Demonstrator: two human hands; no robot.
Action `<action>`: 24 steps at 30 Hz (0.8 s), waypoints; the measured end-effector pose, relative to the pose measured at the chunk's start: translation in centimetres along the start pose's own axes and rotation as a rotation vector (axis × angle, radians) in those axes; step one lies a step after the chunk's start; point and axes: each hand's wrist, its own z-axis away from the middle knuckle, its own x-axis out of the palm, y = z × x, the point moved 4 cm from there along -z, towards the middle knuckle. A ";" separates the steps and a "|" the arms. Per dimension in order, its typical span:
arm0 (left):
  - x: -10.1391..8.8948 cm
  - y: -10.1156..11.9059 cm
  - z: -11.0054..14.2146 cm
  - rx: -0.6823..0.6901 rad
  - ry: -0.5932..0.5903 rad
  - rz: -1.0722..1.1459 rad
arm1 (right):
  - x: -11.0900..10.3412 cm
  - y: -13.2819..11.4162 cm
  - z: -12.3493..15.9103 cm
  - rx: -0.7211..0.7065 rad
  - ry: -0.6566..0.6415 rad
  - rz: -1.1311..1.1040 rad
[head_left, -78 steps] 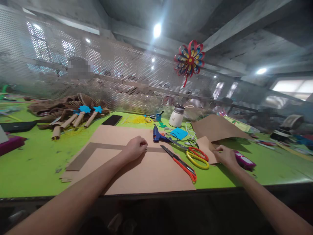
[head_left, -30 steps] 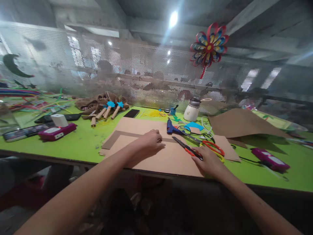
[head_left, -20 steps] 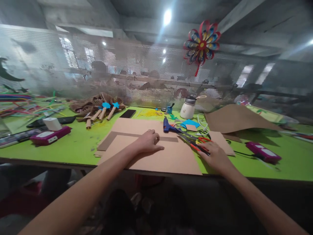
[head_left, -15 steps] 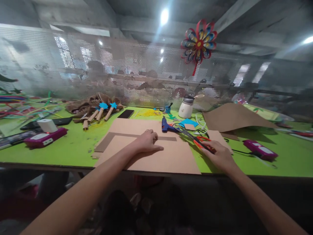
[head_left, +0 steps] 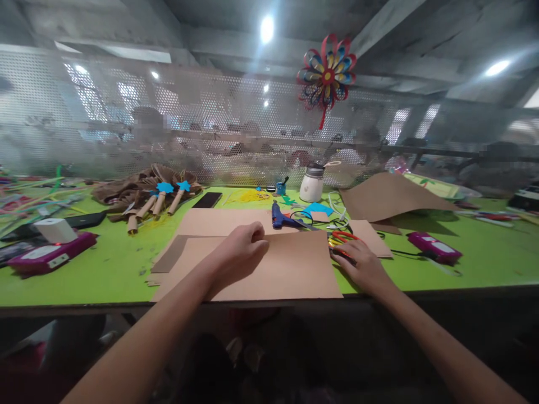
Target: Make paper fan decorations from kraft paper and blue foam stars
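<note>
- a left hand [head_left: 244, 245] bent over the long upper edge of a kraft-paper sheet [head_left: 290, 269], fingers curled in toward the thumb; whether the edge was pinched between them could not be made out.
- the sheet spread below that hand, its long axis running nine to three o'clock, its three o'clock end just beside the right hand [head_left: 361, 266]; the left was the nearer.
- the right fingertips lay over a utility knife [head_left: 347, 256], which pointed toward ten o'clock; how firmly they gripped it did not show.
- red-and-yellow-handled scissors [head_left: 344, 236] sat at eleven o'clock from the right hand, close to the knife.
- a blue glue gun [head_left: 278, 216] rested at two o'clock from the left hand, on the green table [head_left: 484, 258].
</note>
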 end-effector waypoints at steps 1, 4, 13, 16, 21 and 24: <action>-0.1 0.2 0.0 0.003 0.010 0.021 | -0.1 -0.1 0.1 -0.004 0.011 0.009; -0.3 0.5 0.2 -0.018 0.034 0.088 | -0.9 -0.3 0.3 0.017 0.138 0.002; -0.3 0.6 -0.8 -0.062 -0.049 0.282 | -2.3 -1.0 -2.2 0.169 -0.037 -0.367; -1.0 0.9 -1.7 0.045 -0.110 0.242 | -3.2 -2.5 -3.9 0.118 -0.228 -0.501; -2.8 1.4 -3.0 0.159 -0.195 0.250 | -5.2 -5.5 -5.7 0.013 -0.539 -0.639; -3.5 2.4 -3.8 0.282 -0.263 0.189 | -6.7 -7.0 -5.7 -0.066 -0.518 -0.527</action>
